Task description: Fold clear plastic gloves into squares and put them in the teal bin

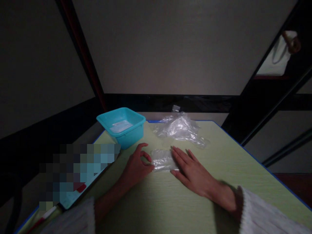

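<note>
A clear plastic bag (162, 160), folded into a flat rectangle, lies on the table in front of me. At its left edge is my left hand (137, 167), thumb and a curled finger closed on the near left corner while the index finger arches above. My right hand (192, 170) rests flat across the bag's right end, fingers stretched out, covering part of it. Just beyond lies a crumpled heap of clear plastic bags (180, 126). Inside the turquoise basket (130, 135), at the back left, are flat, clear plastic pieces (120, 126).
The pale green table (156, 208) has a blue edge. A pixelated flat object (95, 172) lies along its left side, near a red and white stick-like thing (47, 213). Behind stands a grey panel wall (165, 48). A white bag (275, 58) sits on a shelf at upper right.
</note>
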The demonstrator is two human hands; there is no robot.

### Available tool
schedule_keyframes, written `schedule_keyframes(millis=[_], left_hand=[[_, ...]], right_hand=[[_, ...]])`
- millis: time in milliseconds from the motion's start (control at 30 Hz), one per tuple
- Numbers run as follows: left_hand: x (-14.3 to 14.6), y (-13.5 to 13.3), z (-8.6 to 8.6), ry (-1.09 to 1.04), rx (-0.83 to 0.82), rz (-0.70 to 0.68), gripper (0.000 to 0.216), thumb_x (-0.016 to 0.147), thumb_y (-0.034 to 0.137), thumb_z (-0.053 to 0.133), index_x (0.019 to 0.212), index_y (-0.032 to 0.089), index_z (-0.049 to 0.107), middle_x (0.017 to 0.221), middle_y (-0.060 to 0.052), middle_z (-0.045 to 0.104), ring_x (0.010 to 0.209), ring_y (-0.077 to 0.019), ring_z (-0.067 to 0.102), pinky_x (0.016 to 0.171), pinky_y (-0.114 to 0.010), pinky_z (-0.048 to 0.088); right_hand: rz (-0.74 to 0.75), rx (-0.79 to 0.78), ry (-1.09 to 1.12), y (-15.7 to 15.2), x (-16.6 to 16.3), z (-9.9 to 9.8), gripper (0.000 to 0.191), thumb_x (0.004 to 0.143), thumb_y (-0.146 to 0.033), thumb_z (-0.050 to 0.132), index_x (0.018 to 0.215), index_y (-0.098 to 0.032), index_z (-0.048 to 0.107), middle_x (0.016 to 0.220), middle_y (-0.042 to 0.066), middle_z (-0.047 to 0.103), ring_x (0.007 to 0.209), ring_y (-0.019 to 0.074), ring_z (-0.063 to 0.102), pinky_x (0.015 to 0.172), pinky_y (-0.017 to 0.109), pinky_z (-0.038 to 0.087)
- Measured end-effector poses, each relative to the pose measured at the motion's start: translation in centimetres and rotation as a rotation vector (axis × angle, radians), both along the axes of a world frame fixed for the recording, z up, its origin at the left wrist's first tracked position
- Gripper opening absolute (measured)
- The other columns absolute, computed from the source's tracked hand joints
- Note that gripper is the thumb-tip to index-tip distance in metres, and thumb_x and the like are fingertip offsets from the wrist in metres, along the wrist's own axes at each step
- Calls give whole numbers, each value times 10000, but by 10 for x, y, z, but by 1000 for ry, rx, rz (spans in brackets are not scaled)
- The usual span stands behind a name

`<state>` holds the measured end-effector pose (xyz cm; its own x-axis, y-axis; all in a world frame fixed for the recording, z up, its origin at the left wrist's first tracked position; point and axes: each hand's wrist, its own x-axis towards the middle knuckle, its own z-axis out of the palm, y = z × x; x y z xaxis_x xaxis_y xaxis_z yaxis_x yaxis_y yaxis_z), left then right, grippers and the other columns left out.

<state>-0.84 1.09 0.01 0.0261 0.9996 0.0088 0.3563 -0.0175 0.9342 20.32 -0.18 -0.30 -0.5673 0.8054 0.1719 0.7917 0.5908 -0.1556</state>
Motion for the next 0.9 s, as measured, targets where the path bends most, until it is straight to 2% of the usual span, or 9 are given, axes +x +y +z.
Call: schedule_keyframes(millis=[167,533,800,900], left_hand=[[-2,1,2,-13,-23,-8,627,522,57,613,1090,190,383,685,98,534,427,-73,543,409,-158,386],[-15,2,5,104,-2,-30,591,532,109,598,1083,193,400,689,82,544,439,-101,550,432,-196,402],[-12,1,12,153,232,68,349,631,216,514,975,175,470,694,52,535,426,-75,482,412,-184,341],[-8,-5,11,167,323,39,310,672,210,483,979,169,504,665,43,562,459,-81,492,420,-177,329]], right_hand=[[-9,-40,-49,0,1,-4,698,890,-555,281,1370,-48,302,1426,201,246,1320,297,233,1048,558,204],[-7,-52,-78,0,0,-1,726,886,-580,248,1371,-41,292,1430,188,218,1323,297,216,1050,552,212],[-74,-134,-52,-8,-5,5,771,873,-608,234,1379,-27,266,1435,192,213,1329,301,205,1056,557,178],[-85,-126,-8,-10,-3,9,691,898,-538,270,1376,-39,280,1427,190,270,1314,294,258,1044,559,204]])
